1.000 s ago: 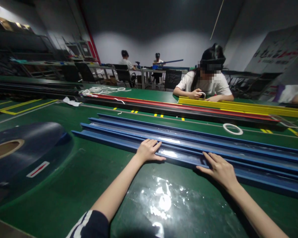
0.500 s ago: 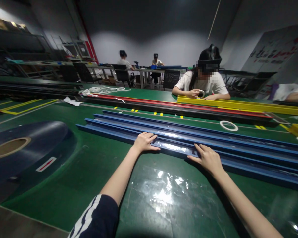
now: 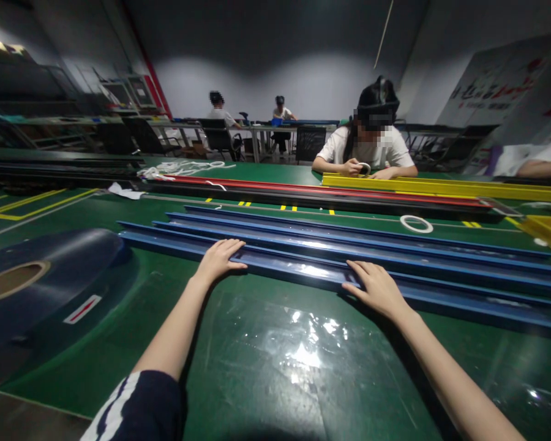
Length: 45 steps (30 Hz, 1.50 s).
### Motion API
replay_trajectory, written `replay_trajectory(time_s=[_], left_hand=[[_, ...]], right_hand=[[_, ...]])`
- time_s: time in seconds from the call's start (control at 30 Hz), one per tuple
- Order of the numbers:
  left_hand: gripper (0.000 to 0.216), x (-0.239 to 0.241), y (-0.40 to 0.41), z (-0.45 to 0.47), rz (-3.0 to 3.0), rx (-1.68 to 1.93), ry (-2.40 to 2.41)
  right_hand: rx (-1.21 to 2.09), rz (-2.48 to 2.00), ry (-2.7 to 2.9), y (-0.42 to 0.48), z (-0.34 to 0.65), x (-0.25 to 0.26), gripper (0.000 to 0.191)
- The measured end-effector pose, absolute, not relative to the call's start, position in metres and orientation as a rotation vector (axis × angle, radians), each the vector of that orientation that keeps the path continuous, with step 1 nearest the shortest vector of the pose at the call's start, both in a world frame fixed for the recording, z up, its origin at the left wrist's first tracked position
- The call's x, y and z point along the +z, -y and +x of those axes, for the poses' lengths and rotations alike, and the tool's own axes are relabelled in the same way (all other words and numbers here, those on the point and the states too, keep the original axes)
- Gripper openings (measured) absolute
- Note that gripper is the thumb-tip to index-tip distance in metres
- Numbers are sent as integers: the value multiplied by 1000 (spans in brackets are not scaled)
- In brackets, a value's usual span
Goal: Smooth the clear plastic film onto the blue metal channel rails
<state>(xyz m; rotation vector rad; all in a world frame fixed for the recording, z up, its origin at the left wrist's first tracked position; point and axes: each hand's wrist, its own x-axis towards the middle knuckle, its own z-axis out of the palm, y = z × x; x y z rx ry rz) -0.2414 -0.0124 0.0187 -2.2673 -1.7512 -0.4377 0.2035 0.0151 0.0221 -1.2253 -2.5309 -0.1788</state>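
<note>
Several long blue channel strips [image 3: 298,231] lie side by side across the green table [image 3: 183,361]. On the nearest blue channel strip [image 3: 284,267], my left hand [image 3: 218,260] reaches its fingers over the top, with the thumb along the front wall. Farther right, my right hand [image 3: 374,285] grips the same strip in a like way, thumb at its front edge. A shiny stretch of the strip shows between the hands. Its left end sticks out past the other strips.
A large roll of dark film [image 3: 78,245] lies at left. Behind the strips are red-and-black strips [image 3: 303,193], a white tape ring [image 3: 416,224] and a yellow strip [image 3: 441,185]. A co-worker [image 3: 371,147] sits opposite, holding a ring. A yellow tray [image 3: 544,229] stands at right.
The nearest blue strip has shifted left against the others. My left hand has moved left along it, widening the gap between my hands. The view has turned slightly.
</note>
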Motion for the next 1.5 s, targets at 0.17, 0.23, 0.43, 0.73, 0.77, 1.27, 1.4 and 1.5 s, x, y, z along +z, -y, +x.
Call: replay_trajectory(time_s=[0.17, 0.23, 0.43, 0.73, 0.77, 1.27, 1.4, 1.5], left_hand=[[76, 25, 22, -292, -2218, -383, 1967], [77, 27, 23, -306, -2238, -392, 2043], [67, 31, 17, -300, -2198, -404, 2181], [47, 46, 14, -167, -2580, -602, 1748], [47, 47, 14, -149, -2633, -569, 1678], [36, 16, 1, -54, -2318, -621, 1480], [39, 13, -3, -69, -2314, -599, 1460], [40, 12, -4, -87, -2305, -574, 1494]], right_hand=[[-281, -1338, 2470, -15, 246, 17, 68], [-298, -1391, 2422, -15, 259, 13, 69], [-410, -1455, 2433, -19, 260, 5, 73], [-353, -1387, 2494, -11, 193, 16, 78], [-332, -1391, 2480, -9, 180, 18, 78], [-117, -1311, 2508, -4, 129, 28, 70], [-70, -1262, 2445, 2, 169, 36, 59], [-27, -1222, 2366, 13, 204, 45, 44]])
